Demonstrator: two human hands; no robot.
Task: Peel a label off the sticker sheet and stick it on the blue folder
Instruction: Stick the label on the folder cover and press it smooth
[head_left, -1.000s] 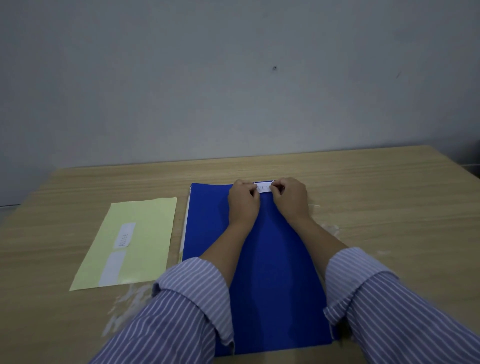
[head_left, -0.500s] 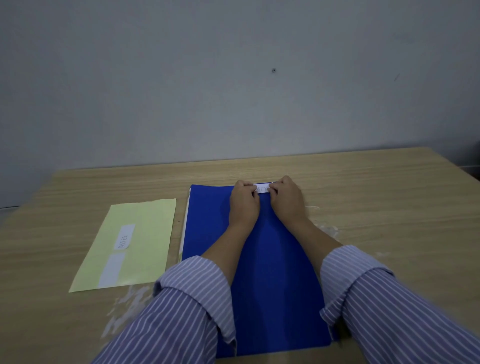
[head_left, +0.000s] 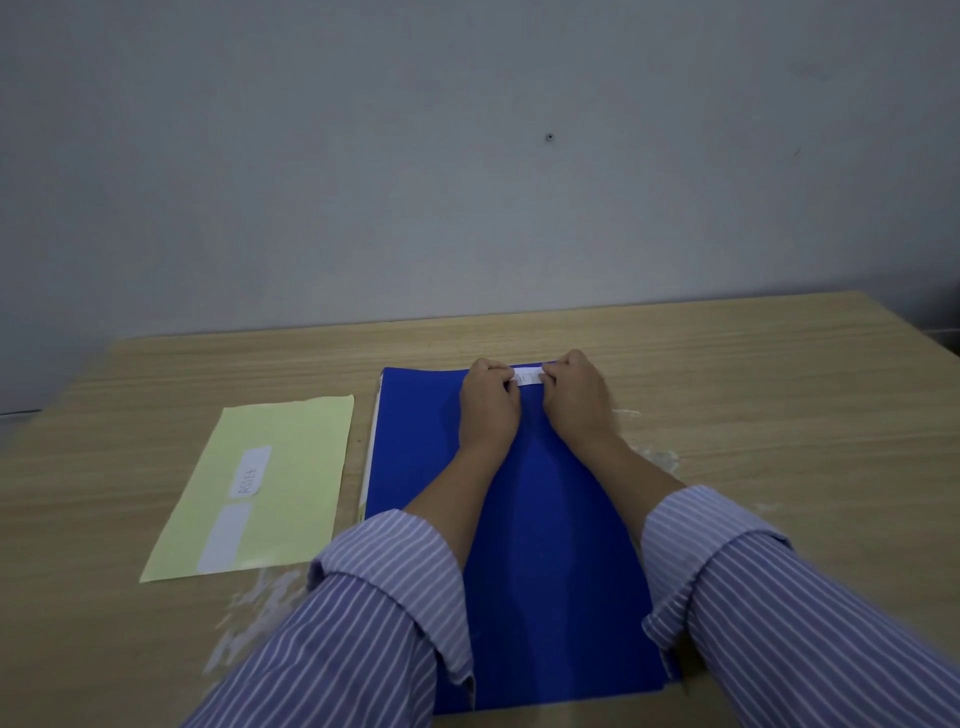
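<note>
The blue folder (head_left: 545, 545) lies flat in the middle of the wooden table. At its far edge a small white label (head_left: 529, 376) with writing lies on the folder. My left hand (head_left: 488, 402) has its fingertips on the label's left end and my right hand (head_left: 574, 397) has its fingertips on the right end, both curled. Only the label's middle shows between the fingers. The pale yellow sticker sheet (head_left: 291, 467) lies left of the folder, with one written white label (head_left: 251, 472) and a blank patch (head_left: 224, 535) on it.
The wooden table (head_left: 779, 415) runs to a grey wall at the back. Shiny smears mark the wood right of the folder (head_left: 654, 457) and near the sticker sheet's front corner (head_left: 260, 608). My striped sleeves cover the folder's near part.
My right hand has slid left along the label toward my left hand, so less of the label shows between them. The left hand, the folder and the sticker sheet have stayed put.
</note>
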